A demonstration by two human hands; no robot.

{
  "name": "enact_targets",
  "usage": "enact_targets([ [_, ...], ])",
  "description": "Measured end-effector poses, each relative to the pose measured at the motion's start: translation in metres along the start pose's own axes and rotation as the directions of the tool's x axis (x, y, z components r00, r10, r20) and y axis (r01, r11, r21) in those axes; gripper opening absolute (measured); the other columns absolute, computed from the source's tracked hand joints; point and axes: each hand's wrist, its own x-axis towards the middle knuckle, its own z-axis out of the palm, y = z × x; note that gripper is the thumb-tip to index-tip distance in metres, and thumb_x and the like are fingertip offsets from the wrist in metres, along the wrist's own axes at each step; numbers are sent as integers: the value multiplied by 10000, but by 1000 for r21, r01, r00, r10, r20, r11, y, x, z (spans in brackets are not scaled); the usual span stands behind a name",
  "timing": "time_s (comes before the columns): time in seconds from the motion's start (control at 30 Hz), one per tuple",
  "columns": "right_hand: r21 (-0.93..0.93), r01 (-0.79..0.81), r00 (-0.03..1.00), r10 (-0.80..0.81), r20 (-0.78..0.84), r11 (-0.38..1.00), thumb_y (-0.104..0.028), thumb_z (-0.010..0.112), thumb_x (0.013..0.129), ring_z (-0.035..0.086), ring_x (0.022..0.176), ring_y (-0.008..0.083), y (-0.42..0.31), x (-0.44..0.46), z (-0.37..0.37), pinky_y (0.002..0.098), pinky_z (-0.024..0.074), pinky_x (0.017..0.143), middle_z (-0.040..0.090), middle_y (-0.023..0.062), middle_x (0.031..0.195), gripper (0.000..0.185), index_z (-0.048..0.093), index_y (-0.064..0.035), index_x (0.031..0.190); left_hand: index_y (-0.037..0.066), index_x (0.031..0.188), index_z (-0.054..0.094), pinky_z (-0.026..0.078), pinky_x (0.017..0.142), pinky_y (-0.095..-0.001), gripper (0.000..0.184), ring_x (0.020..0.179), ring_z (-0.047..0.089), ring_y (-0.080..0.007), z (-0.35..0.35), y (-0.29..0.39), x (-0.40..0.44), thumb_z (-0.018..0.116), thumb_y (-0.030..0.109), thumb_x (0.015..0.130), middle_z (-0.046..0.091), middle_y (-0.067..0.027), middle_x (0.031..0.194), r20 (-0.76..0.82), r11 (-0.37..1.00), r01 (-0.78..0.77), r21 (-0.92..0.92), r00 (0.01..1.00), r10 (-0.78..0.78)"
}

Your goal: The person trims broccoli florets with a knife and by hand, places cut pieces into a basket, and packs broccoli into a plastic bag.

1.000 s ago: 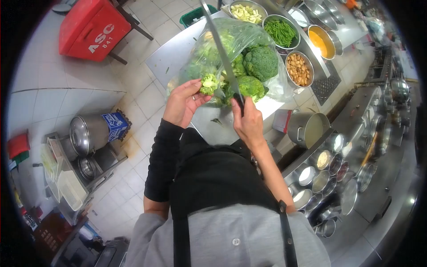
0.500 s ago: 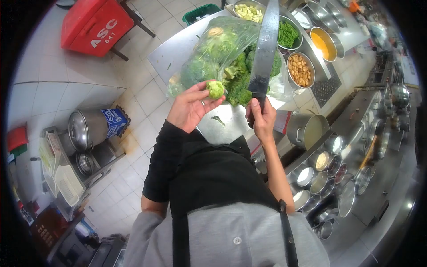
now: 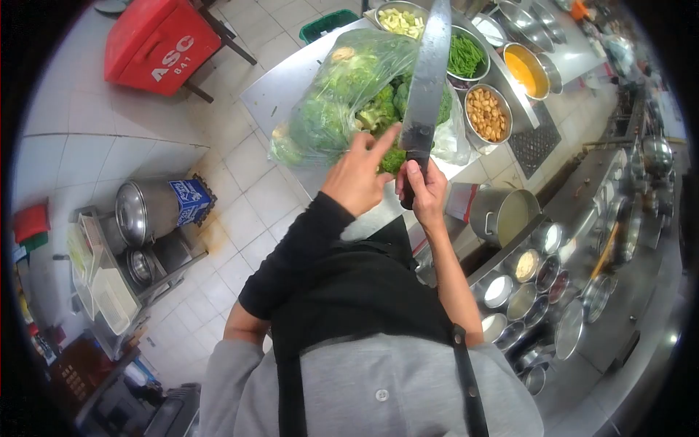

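In my right hand [image 3: 424,188] is a large kitchen knife [image 3: 424,95], its fingers wrapped round the black handle and its broad blade upright. My left hand [image 3: 358,175] reaches in palm down, fingers stretched apart, at the near edge of the broccoli [image 3: 378,109]. I see nothing held in it, though its palm side is hidden. Behind it a clear plastic bag [image 3: 328,98] full of green vegetables lies on the metal table [image 3: 266,91]. The knife blade covers part of the broccoli.
Bowls of pale chopped vegetable [image 3: 400,22], cut green beans [image 3: 464,57] and browned cubes [image 3: 486,114] stand behind and right. An orange liquid [image 3: 524,69] fills another pot. A stockpot [image 3: 502,216] and several small containers stand right. A red ASC box [image 3: 156,47] is far left.
My left hand has turned palm down and moved right toward the broccoli. The small green piece it held is out of sight. My right hand still holds the knife, shifted slightly left.
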Motion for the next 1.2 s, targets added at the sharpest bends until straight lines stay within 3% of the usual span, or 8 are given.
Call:
enact_targets([
  [0.23, -39, 1, 1000, -2, -27, 999, -249, 593, 1117, 538, 548, 79, -10, 6, -27, 259, 419, 506, 622, 18, 669, 258, 626, -25, 993, 160, 1549, 463, 597, 725, -543, 849, 980, 693, -484, 20, 19, 23, 804, 169, 772, 574, -274, 1219, 98, 898, -58, 437, 995, 17],
  [0.4, -224, 39, 985, -76, -157, 974, -190, 678, 1075, 550, 557, 68, -47, 22, -62, 267, 425, 507, 618, 3, 656, 213, 629, -22, 953, 173, 1598, 421, 598, 768, -539, 905, 966, 706, -465, 28, 24, 36, 799, 311, 787, 648, -279, 1182, 116, 829, 30, 559, 987, -114],
  [0.5, -225, 55, 980, -95, -173, 973, -208, 691, 1070, 553, 560, 73, -53, 36, -90, 269, 419, 506, 622, 8, 657, 238, 630, -17, 943, 146, 1537, 526, 607, 782, -503, 865, 934, 736, -425, 10, 18, 46, 820, 372, 755, 721, -247, 1122, 97, 886, 111, 449, 980, -171],
  [0.63, -212, -29, 989, -4, -151, 977, -212, 693, 1069, 559, 573, 85, -69, 44, -105, 282, 432, 530, 620, 16, 662, 233, 638, -14, 958, 41, 1388, 679, 589, 865, -450, 649, 916, 759, -365, -41, 1, 50, 798, 373, 842, 778, -223, 1034, 159, 920, 344, -187, 935, -317],
  [0.73, -348, 73, 980, -131, -146, 935, -186, 696, 1058, 611, 683, 131, -60, 52, -107, 322, 472, 614, 649, 62, 771, 202, 653, 3, 1000, 21, 1362, 679, 586, 881, -435, 581, 923, 752, -344, -64, 20, 44, 808, 272, 854, 769, -200, 1003, 64, 746, 512, -427, 840, -539],
  [0.83, -525, 215, 949, -303, -87, 824, -164, 713, 1022, 615, 1078, 293, -64, 66, -98, 430, 480, 925, 640, 178, 1141, 195, 670, 25, 1042, 10, 1352, 673, 578, 842, -387, 560, 886, 732, -275, -48, 16, 49, 830, 256, 874, 755, -161, 1011, -360, 970, 241, -24, 903, -233],
  [0.93, -656, 304, 921, -389, 18, 691, -190, 727, 1009, 498, 1320, 405, -34, 79, -105, 480, 381, 1126, 543, 229, 1405, 228, 679, 30, 1049, 36, 1328, 669, 517, 1019, -426, 545, 1153, 645, -355, -14, -2, 48, 845, 192, 836, 661, -194, 1194, -466, 979, 185, 90, 876, -123],
  [1.2, -491, 100, 990, -136, -38, 865, -220, 666, 1055, 583, 1276, 435, -5, 52, -122, 474, 468, 1060, 528, 281, 1462, 282, 669, 61, 1075, 76, 1375, 602, 535, 1000, -480, 549, 1214, 618, -428, 6, 24, 35, 792, 132, 864, 535, -208, 1341, -593, 951, 300, 72, 780, -201],
])
